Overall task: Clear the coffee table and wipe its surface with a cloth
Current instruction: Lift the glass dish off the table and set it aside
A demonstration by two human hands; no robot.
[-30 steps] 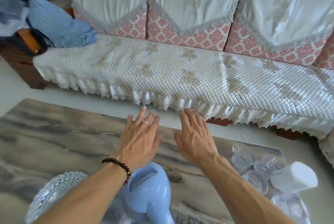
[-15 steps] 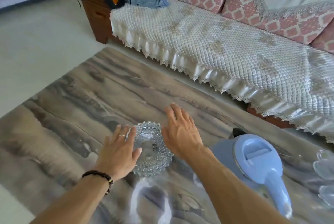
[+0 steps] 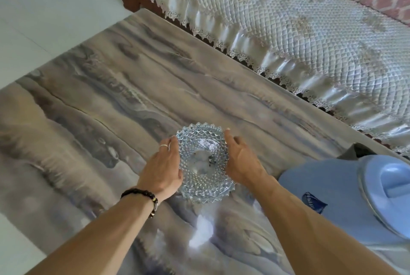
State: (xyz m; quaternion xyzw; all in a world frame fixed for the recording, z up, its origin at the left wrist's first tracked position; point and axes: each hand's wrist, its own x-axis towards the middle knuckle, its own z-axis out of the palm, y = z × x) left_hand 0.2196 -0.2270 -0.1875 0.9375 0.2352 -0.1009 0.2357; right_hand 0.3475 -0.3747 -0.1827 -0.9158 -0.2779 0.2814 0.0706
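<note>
Marbled coffee table [image 3: 93,88] bears a glass dish [image 3: 203,161], hands clamped either side.

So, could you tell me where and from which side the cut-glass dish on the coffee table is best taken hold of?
Probably by its spiky rim, from two opposite sides. The glass dish is wide, shallow and round with no handle, and the left hand and right hand already flank its edges.

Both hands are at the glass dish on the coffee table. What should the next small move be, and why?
Probably lift the glass dish straight up and carry it off the coffee table. The left hand and right hand already flank its opposite rims, fingers curled against the edges, and the dish appears to sit on the surface that must be cleared before wiping. Keep it level, away from the blue jug beside it.
</note>
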